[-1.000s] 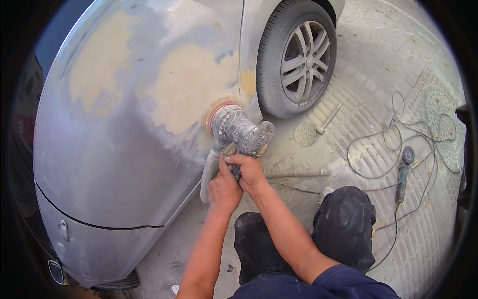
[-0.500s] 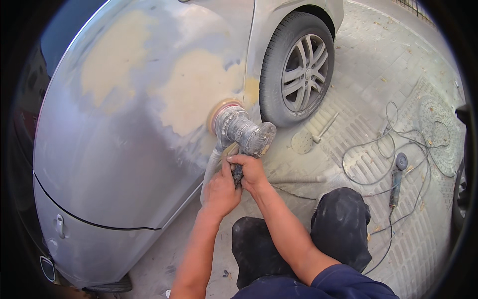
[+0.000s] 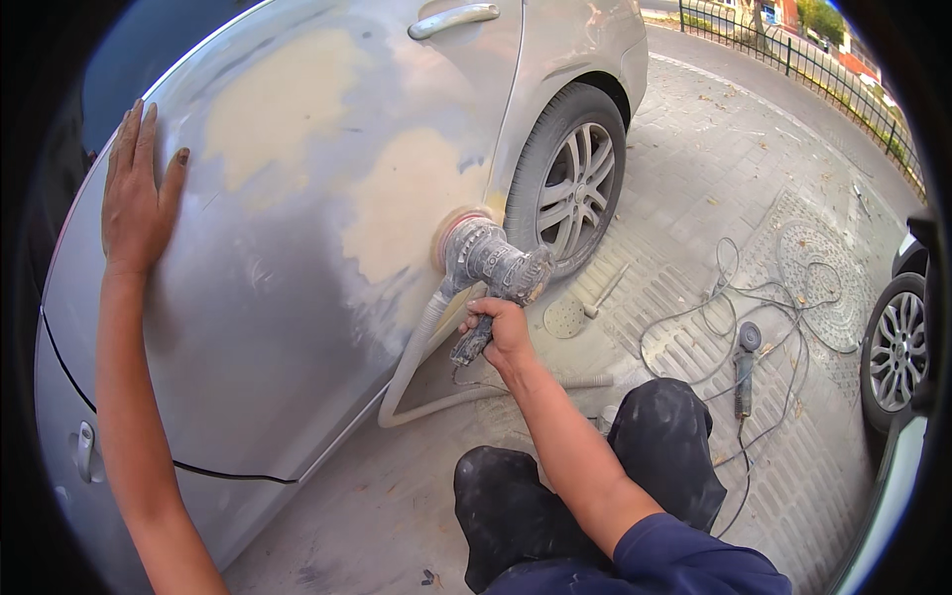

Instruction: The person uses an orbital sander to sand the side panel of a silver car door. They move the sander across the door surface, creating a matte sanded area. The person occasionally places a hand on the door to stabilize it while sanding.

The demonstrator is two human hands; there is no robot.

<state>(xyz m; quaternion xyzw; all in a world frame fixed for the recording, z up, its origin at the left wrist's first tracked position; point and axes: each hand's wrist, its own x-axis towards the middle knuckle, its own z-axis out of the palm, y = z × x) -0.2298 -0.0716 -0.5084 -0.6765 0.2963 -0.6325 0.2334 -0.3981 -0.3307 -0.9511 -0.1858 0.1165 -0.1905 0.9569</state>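
Note:
My right hand is wrapped around the handle of a dusty power sander. The sander's round pad is against the silver car door, at the lower edge of a beige filler patch. A ribbed grey hose runs down from the sander and across the ground. My left hand lies flat on the far left of the door, fingers stretched out and holding nothing. Between it and the sander, another filler patch shows higher on the panel.
Right of the door is the car's rear wheel. A perforated disc lies on the dusty paving beside a handheld power tool and looping black cables. A second car's wheel stands at right; a metal fence runs behind.
My left hand has left the sander handle and moved to the left onto the door panel. My right hand still holds the sander near the same patch. The view has tilted up.

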